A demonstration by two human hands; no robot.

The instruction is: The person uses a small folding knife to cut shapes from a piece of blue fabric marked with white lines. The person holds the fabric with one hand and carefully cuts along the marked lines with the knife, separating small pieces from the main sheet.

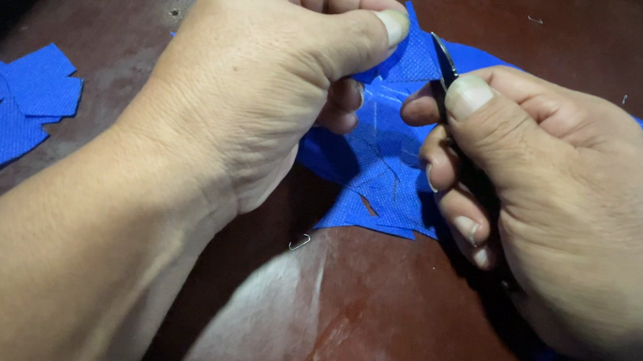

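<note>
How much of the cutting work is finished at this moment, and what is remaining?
Done: several cut blue pieces lie at the table's left. In hand: the left hand pinches the blue fabric while the right hand holds a small dark blade against it. Left: uncut fabric stretches away to the right.

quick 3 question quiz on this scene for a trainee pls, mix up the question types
1. True or false: the left hand pinches the blue woven fabric sheet between thumb and fingers.
2. Which hand grips the thin dark metal blade tool? A) left hand B) right hand C) neither
3. Fill in: the pile of cut blue fabric squares lies on the dark reddish-brown table, on the ___ side of the view.

Key
1. True.
2. B: its tip shows above the right thumb.
3. Left, apart from both hands.
</note>
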